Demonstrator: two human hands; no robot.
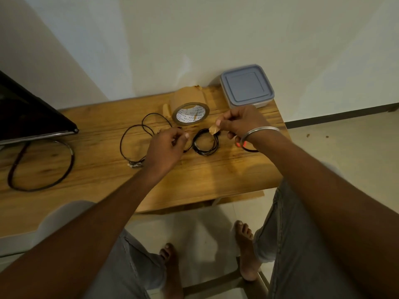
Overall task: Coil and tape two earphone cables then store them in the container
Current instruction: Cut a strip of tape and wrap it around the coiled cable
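Note:
A black earphone cable wound into a small coil (pixel 205 143) lies on the wooden table (pixel 90 169). My right hand (pixel 241 124) pinches a brown strip of tape (pixel 214 130) that touches the coil's top. My left hand (pixel 167 147) hovers just left of the coil with fingers curled near the cable's loose end; what it pinches is hidden. A second black earphone cable (pixel 138 145) lies uncoiled in loose loops further left. The brown tape roll (pixel 190 108) stands behind the coil. The grey lidded container (pixel 247 86) sits shut at the table's back right corner.
A dark screen (pixel 32 113) stands at the left with a thick black cord (pixel 41 165) looped below it. The wall runs right behind the table. My legs and bare feet are under the table's near edge, on a pale tiled floor.

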